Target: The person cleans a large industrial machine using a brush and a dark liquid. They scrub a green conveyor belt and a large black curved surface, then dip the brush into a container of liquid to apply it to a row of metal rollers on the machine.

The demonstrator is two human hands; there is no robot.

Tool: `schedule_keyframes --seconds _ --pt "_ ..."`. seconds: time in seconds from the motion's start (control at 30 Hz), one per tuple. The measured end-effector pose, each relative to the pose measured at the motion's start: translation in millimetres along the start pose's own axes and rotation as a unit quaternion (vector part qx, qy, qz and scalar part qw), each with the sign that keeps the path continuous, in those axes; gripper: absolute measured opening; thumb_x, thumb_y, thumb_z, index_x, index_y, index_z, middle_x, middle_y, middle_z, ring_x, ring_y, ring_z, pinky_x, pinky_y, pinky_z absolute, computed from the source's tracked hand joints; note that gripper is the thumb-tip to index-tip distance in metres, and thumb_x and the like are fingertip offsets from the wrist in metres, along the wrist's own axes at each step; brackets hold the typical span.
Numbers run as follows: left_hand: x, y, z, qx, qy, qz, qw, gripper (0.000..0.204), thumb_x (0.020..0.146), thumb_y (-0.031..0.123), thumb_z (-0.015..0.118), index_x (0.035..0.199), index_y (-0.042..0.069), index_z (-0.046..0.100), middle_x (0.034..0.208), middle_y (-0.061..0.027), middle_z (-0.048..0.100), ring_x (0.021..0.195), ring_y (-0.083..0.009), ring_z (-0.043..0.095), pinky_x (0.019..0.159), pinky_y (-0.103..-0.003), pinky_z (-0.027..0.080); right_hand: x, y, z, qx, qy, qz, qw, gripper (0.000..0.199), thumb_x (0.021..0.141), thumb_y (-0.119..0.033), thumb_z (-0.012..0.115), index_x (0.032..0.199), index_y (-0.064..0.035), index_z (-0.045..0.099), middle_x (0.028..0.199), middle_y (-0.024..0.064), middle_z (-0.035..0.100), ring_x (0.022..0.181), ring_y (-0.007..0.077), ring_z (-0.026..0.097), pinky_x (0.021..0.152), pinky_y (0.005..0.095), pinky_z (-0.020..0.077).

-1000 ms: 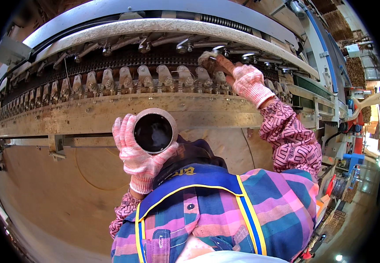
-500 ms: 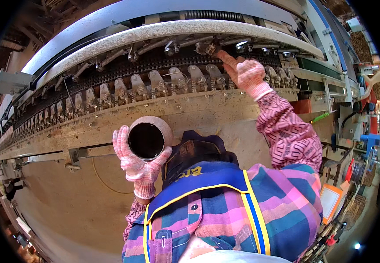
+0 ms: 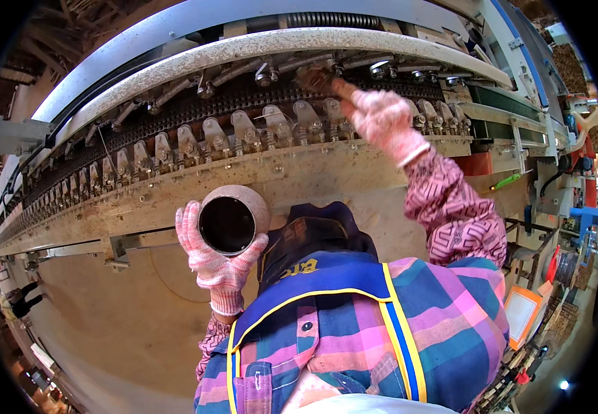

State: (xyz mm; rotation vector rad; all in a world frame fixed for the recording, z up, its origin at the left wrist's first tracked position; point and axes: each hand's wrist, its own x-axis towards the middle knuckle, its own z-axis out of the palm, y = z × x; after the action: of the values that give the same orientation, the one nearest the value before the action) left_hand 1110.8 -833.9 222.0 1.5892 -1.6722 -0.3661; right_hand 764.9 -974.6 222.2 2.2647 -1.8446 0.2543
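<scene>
In pink-and-white knit gloves, my left hand [image 3: 217,270] grips a round, light-coloured pot [image 3: 261,210] from its left and near side. Its open mouth faces up and the inside looks dark; I cannot make out what it contains. My right hand [image 3: 384,119] reaches over the long machine, closed on the handle of a brush [image 3: 315,78]. The brush head is brownish and blurred. It is at the dark conveyor chain [image 3: 244,102], just below the row of bolts and springs.
A row of metal brackets with springs [image 3: 245,127] lines the machine's near edge. A pale curved rail [image 3: 285,41] runs above the chain. An orange-edged board [image 3: 522,314] stands at the right. Another person [image 3: 19,301] is far off at the left.
The brush head has shifted slightly left along the chain, and my right hand has moved a little down and left. My left hand still holds the pot in nearly the same place.
</scene>
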Motion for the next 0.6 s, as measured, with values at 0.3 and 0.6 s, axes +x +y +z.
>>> schedule_keyframes --seconds 0.3,0.6 --pt "1 4 1 -0.014 -0.007 -0.016 1.000 0.114 0.052 0.045 0.098 0.144 0.002 0.046 0.146 -0.0190 0.046 0.142 -0.0408 0.036 0.117 -0.051 0.033 50 -29 -11 0.063 -0.251 0.124 0.958 0.042 0.102 -0.045 0.046 0.141 -0.0316 0.054 0.084 0.0135 0.073 0.073 0.0330 0.071 0.069 0.0475 0.0580" --pt "2 2 0 -0.010 -0.007 -0.007 1.000 0.113 0.051 0.038 0.097 0.146 0.004 0.046 0.150 -0.0188 0.042 0.135 -0.0349 0.047 0.114 -0.045 0.038 40 -31 19 0.071 -0.246 0.113 0.960 0.046 0.104 -0.050 0.041 0.146 -0.0346 0.048 0.105 0.0148 0.072 0.095 0.0367 0.068 0.084 0.0472 0.0554"
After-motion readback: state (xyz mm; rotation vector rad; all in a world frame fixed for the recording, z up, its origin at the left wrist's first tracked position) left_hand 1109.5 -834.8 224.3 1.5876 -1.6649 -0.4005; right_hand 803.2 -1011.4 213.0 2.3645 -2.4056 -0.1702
